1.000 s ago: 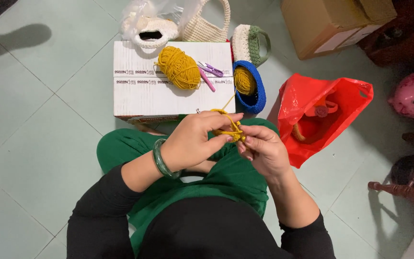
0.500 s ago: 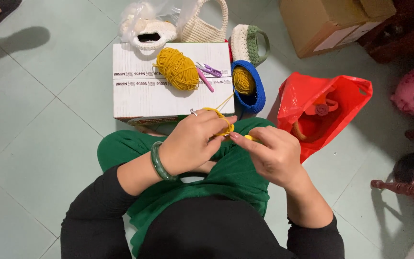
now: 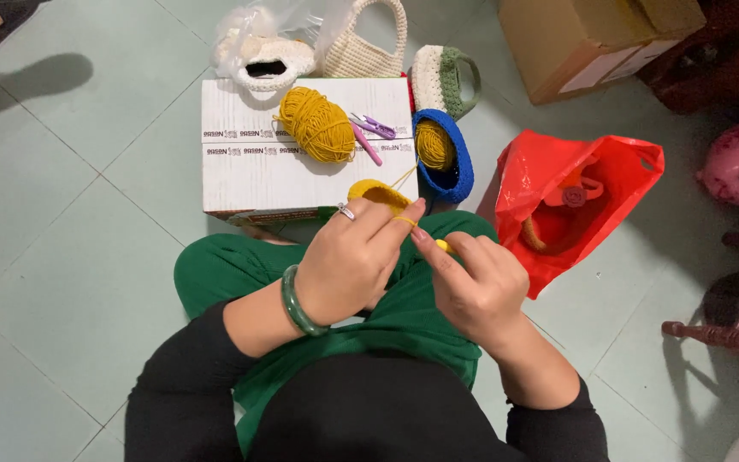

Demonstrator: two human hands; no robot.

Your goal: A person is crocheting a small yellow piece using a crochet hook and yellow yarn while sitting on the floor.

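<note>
White carton (image 3: 258,171) before hands, red bag (image 3: 588,184) right.

head-worn camera, steep downward view, close over lap, tiled floor (image 3: 62,257)

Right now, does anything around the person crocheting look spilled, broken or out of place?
Nothing stands out. The left hand holds a yellow crochet piece, the right hand works beside it. The yarn ball, scissors and pink hook lie on the white box. The red bag sags open on the floor, nothing spilled.
</note>
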